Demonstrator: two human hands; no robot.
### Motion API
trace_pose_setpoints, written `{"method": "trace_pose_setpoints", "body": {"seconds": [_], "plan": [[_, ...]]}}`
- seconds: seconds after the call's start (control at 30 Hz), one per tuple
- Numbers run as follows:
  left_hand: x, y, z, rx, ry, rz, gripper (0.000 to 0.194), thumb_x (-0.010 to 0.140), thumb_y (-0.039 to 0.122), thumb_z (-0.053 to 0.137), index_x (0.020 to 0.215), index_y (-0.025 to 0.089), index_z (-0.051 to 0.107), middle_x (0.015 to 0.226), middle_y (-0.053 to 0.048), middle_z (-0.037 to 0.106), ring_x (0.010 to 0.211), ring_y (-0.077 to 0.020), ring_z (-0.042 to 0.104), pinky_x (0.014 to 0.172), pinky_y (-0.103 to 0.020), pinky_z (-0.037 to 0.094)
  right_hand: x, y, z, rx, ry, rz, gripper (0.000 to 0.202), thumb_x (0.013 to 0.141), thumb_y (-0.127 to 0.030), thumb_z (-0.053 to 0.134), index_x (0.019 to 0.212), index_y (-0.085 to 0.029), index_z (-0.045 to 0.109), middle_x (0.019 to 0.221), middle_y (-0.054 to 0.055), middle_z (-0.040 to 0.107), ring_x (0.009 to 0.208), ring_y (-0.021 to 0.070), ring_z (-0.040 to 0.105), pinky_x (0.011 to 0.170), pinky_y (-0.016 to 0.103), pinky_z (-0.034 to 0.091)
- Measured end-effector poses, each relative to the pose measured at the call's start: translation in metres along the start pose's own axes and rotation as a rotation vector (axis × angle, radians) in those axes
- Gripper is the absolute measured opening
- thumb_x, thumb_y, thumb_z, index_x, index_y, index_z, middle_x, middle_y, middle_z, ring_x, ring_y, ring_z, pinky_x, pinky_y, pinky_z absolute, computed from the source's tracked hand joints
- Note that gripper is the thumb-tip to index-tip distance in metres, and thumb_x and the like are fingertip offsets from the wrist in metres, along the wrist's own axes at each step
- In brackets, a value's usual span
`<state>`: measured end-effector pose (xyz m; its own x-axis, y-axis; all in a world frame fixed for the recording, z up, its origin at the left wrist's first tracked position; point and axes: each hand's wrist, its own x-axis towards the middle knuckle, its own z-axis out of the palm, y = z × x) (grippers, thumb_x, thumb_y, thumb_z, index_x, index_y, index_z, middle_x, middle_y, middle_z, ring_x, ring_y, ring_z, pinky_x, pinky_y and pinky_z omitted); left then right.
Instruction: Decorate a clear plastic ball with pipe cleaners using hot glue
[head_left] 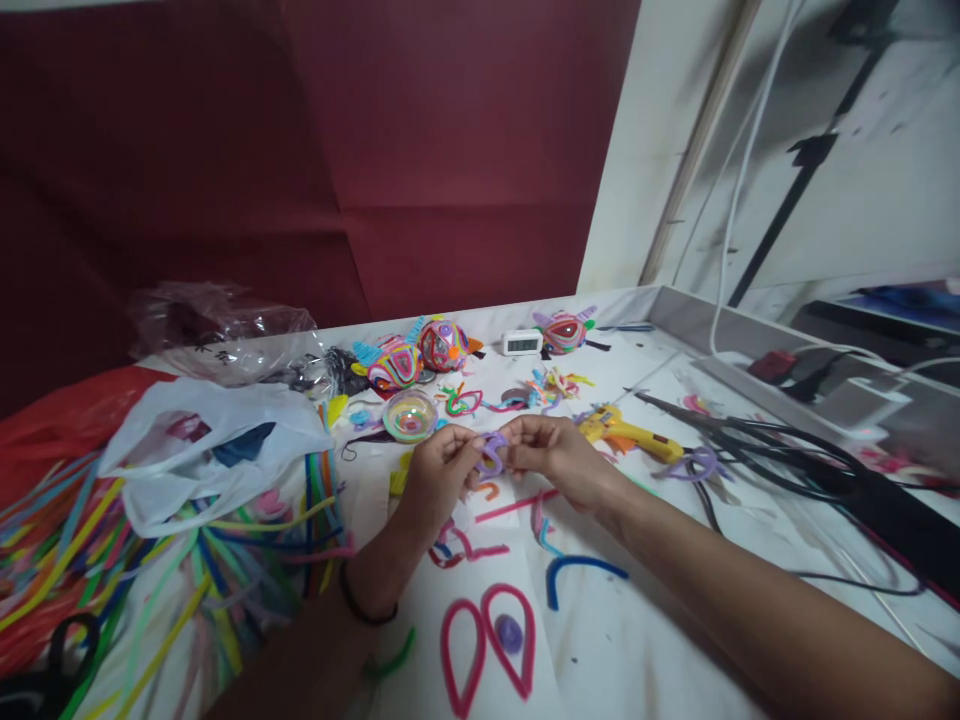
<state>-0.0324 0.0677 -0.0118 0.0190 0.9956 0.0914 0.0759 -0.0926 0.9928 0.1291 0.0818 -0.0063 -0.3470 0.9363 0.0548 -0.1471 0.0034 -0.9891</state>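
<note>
Between my two hands is a looped piece of purple pipe cleaner (491, 455). My left hand (440, 465) pinches its left side, and a dark band circles that wrist. The fingertips of my right hand (546, 450) are closed on its right side. Below, on white paper (420, 640), lie two pink teardrop loops (463, 655) of pipe cleaner, the right one with a purple oval coil (509, 634) inside. A bent blue pipe cleaner (585, 564) and a straight pink piece (517, 506) lie close by.
A yellow glue gun (630, 436) lies right of my hands, near scissors (675, 410) and black cables. Behind stand colourful decorated ornaments (444, 345), a small digital clock (522, 343) and a clear round container (410, 415). Loose pipe cleaners and a white plastic bag (217, 440) cover the left.
</note>
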Motion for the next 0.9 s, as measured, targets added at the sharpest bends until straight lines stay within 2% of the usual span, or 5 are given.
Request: {"method": "trace_pose_setpoints", "body": {"seconds": [0.27, 0.43, 0.67, 0.9], "plan": [[0.000, -0.001, -0.001, -0.018, 0.017, -0.004, 0.020, 0.069, 0.036, 0.060, 0.070, 0.017, 0.056, 0.040, 0.007, 0.050, 0.032, -0.0058, 0.038, 0.033, -0.016, 0.030, 0.001, -0.001, -0.001, 0.054, 0.029, 0.050, 0.014, 0.053, -0.017, 0.075, 0.065, -0.016, 0.068, 0.058, -0.002, 0.063, 0.053, 0.0083, 0.052, 0.052, 0.021, 0.042], [-0.001, 0.000, 0.000, -0.023, 0.027, -0.004, 0.020, 0.070, 0.036, 0.063, 0.069, 0.017, 0.056, 0.039, 0.007, 0.049, 0.032, -0.0057, 0.037, 0.034, -0.017, 0.029, 0.001, -0.003, 0.000, 0.161, 0.046, 0.097, 0.020, 0.053, -0.025, 0.080, 0.066, -0.017, 0.067, 0.063, 0.000, 0.067, 0.055, 0.0102, 0.058, 0.057, 0.023, 0.049], [0.000, 0.001, -0.002, -0.035, 0.031, -0.005, 0.020, 0.069, 0.036, 0.063, 0.069, 0.017, 0.056, 0.041, 0.007, 0.051, 0.032, -0.0058, 0.038, 0.034, -0.017, 0.029, -0.001, -0.012, -0.004, 0.187, 0.031, 0.092, 0.018, 0.057, -0.024, 0.078, 0.070, -0.016, 0.068, 0.062, -0.002, 0.065, 0.051, 0.0067, 0.056, 0.054, 0.018, 0.048], [-0.001, 0.005, -0.003, -0.032, 0.007, -0.020, 0.018, 0.068, 0.033, 0.062, 0.071, 0.017, 0.055, 0.043, 0.007, 0.052, 0.032, -0.0054, 0.038, 0.034, -0.016, 0.028, -0.001, -0.018, -0.010, 0.137, 0.062, 0.087, 0.030, 0.054, -0.025, 0.082, 0.079, -0.017, 0.067, 0.068, -0.001, 0.068, 0.060, 0.0127, 0.065, 0.062, 0.026, 0.055]]}}
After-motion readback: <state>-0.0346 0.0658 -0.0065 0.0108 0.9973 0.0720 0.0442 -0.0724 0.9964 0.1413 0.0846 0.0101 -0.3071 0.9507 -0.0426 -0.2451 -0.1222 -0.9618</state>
